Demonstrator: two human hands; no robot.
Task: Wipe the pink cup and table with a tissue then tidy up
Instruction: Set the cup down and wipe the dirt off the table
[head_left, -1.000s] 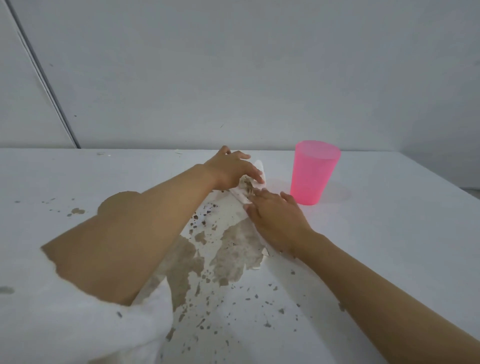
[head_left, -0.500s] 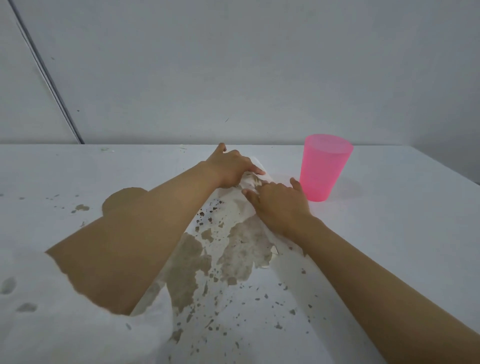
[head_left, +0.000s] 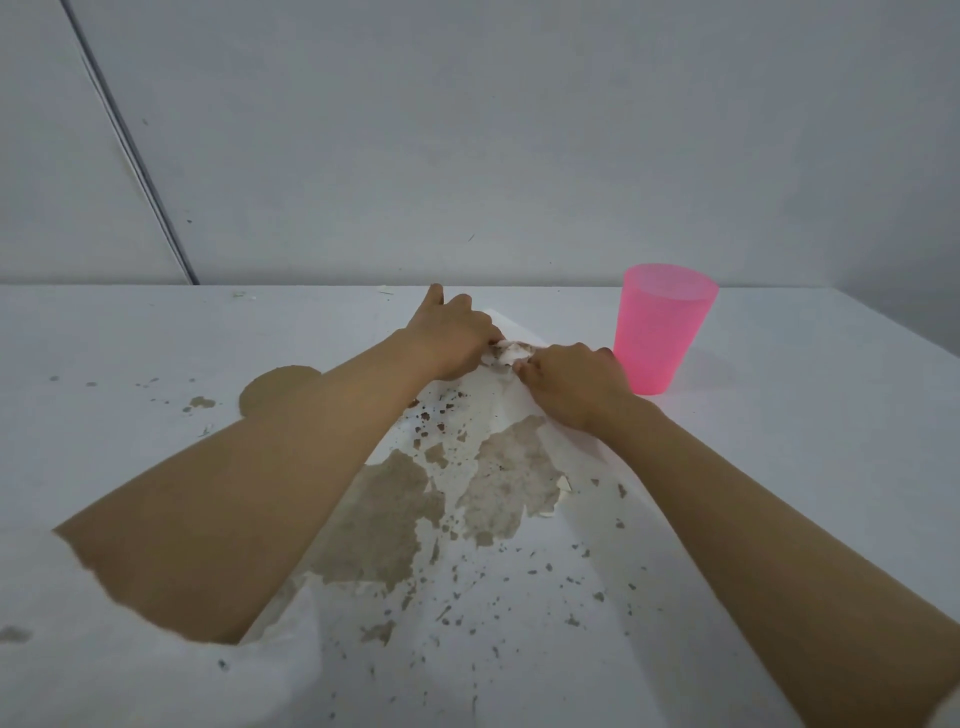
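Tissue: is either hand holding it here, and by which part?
Both. The left hand and right hand pinch the stained tissue at its bunched far end, beside the pink cup.

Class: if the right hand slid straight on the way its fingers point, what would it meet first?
Most likely the left hand, just past the crumpled stained white tissue that the right hand is gripping.
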